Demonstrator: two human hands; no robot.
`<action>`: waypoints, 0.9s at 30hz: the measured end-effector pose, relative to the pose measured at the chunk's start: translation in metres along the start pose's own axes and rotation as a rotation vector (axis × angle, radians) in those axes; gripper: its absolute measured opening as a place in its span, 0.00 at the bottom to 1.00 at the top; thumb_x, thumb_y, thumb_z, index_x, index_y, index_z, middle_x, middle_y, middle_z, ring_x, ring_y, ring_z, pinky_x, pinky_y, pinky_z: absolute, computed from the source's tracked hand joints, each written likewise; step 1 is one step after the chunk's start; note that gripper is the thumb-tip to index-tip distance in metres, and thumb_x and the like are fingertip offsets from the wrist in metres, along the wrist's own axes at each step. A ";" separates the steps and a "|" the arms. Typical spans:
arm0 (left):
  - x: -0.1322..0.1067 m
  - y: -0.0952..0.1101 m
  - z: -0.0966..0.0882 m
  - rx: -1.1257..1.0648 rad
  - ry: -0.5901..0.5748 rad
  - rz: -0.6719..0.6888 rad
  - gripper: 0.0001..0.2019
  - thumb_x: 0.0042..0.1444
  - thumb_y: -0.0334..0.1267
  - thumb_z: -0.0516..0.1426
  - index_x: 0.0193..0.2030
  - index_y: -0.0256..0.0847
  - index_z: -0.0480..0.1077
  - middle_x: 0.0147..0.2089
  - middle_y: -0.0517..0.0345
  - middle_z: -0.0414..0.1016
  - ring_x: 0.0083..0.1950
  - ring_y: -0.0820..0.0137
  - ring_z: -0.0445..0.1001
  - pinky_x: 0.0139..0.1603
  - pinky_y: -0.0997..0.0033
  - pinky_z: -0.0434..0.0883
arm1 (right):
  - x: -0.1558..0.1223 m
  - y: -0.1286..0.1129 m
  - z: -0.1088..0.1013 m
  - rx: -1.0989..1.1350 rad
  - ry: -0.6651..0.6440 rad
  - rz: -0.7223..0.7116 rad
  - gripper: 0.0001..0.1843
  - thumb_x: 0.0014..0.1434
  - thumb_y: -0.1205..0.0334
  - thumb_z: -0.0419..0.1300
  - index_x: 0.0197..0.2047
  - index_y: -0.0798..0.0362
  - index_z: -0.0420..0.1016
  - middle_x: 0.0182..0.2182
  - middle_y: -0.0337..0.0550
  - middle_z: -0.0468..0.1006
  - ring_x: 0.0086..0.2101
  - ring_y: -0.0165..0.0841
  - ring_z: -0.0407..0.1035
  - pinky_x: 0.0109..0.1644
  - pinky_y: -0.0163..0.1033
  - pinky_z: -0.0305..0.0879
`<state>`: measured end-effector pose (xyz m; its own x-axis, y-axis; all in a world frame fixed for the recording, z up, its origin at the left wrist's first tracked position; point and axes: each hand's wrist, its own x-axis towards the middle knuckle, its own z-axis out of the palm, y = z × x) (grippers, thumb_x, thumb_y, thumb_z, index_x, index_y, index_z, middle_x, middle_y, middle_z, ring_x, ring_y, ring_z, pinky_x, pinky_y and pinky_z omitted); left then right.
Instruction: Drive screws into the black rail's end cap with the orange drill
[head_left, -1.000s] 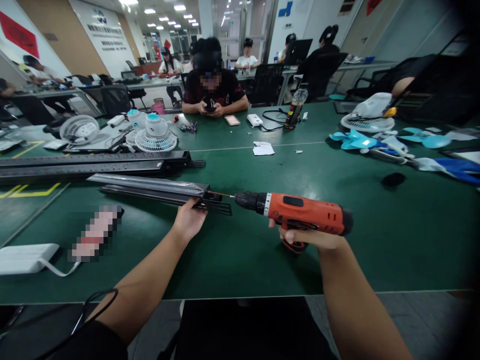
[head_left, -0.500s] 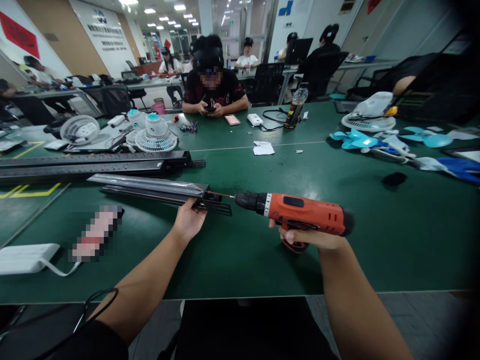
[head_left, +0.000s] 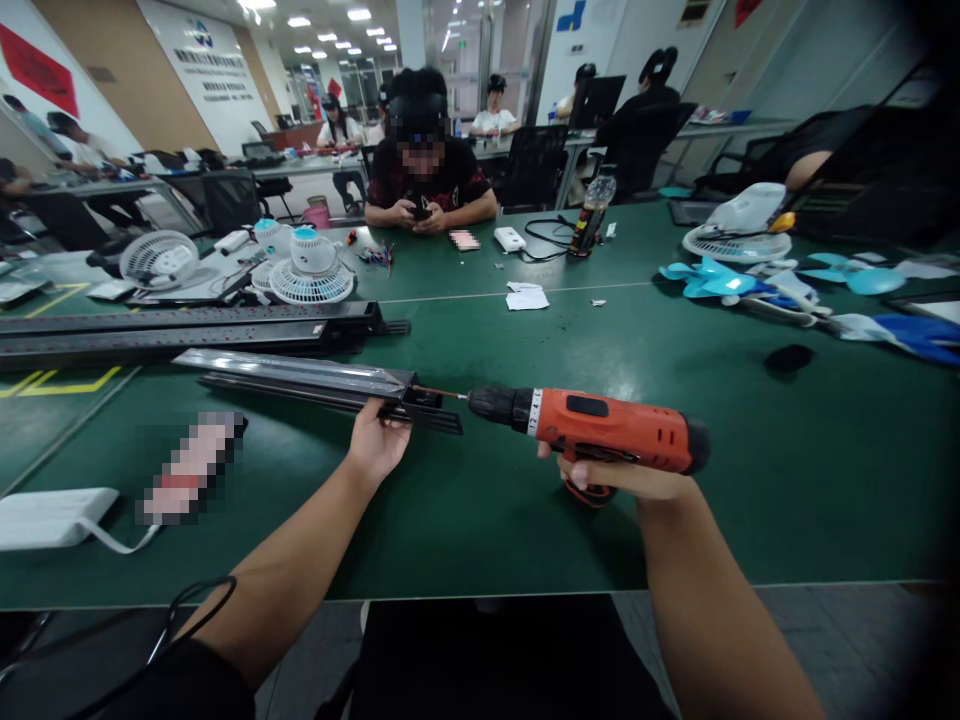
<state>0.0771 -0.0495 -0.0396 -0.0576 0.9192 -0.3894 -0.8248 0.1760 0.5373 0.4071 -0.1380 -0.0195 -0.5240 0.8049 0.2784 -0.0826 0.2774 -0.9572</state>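
Observation:
My right hand is wrapped round the grip of an orange and black cordless drill, held level and pointing left. A long thin bit runs from its chuck to the near end of a long dark metal rail with a shiny clear strip on top. Whether the bit's tip is inside the rail's end cannot be made out. My left hand grips that rail from below near its right end, the thumb against its side and the other fingers mostly hidden beneath.
Behind the held rail lie more dark rails. Fan parts stand at the back left, blue fan blades at the right. A phone and a white power bank lie front left. A bottle stands near a seated person.
The right end of the rail and my left hand have shifted very slightly. The drill stays almost in the same place, its bit still at the rail's end.

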 end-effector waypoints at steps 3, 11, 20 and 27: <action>0.000 0.000 0.000 0.000 -0.006 0.010 0.15 0.64 0.25 0.57 0.25 0.38 0.67 0.23 0.62 0.72 0.16 0.83 0.58 0.19 0.82 0.61 | -0.001 0.001 0.000 0.010 -0.005 -0.006 0.16 0.69 0.63 0.69 0.58 0.52 0.80 0.30 0.38 0.79 0.25 0.28 0.71 0.28 0.34 0.76; 0.002 -0.001 -0.003 0.007 -0.008 0.012 0.12 0.62 0.23 0.59 0.27 0.38 0.69 0.23 0.64 0.70 0.17 0.82 0.59 0.18 0.82 0.62 | -0.001 0.001 0.000 -0.010 0.000 0.005 0.15 0.69 0.60 0.69 0.57 0.53 0.79 0.29 0.37 0.77 0.25 0.29 0.71 0.27 0.35 0.75; 0.001 0.000 -0.003 -0.002 0.000 -0.008 0.13 0.63 0.22 0.57 0.28 0.37 0.70 0.24 0.63 0.72 0.16 0.83 0.58 0.19 0.82 0.63 | -0.001 0.000 0.000 -0.044 0.002 -0.029 0.16 0.69 0.60 0.69 0.58 0.54 0.79 0.28 0.37 0.77 0.23 0.28 0.69 0.28 0.35 0.75; 0.006 -0.002 -0.007 0.038 -0.012 0.032 0.08 0.61 0.25 0.60 0.31 0.38 0.72 0.26 0.63 0.74 0.18 0.82 0.61 0.19 0.81 0.62 | 0.001 -0.003 0.001 -0.042 0.003 -0.039 0.16 0.68 0.58 0.70 0.56 0.54 0.80 0.29 0.40 0.78 0.24 0.30 0.70 0.25 0.35 0.74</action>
<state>0.0744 -0.0468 -0.0477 -0.0763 0.9288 -0.3627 -0.8006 0.1598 0.5775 0.4063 -0.1384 -0.0162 -0.5186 0.7947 0.3155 -0.0674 0.3299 -0.9416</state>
